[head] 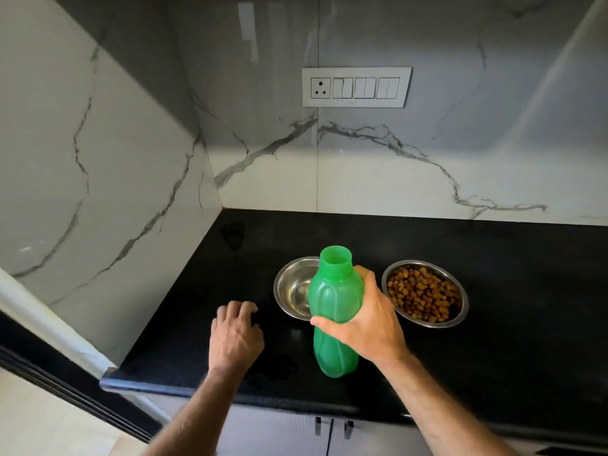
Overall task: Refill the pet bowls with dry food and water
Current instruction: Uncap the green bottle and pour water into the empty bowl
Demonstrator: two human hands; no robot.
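Note:
A green plastic bottle (334,311) with its cap off stands upright in front of the bowls, and my right hand (365,319) grips it around the middle. Behind it sits a steel bowl (291,287), shiny inside, partly hidden by the bottle. To the right, a second steel bowl (426,292) is filled with brown dry kibble. My left hand (235,334) rests on the black counter to the left of the bottle, its fingers curled down at the tips; whether it covers anything I cannot tell.
The black countertop (493,357) runs to marble walls at the back and left. A switch panel with a socket (357,87) is on the back wall. Cabinet door handles (332,426) show below the counter's front edge.

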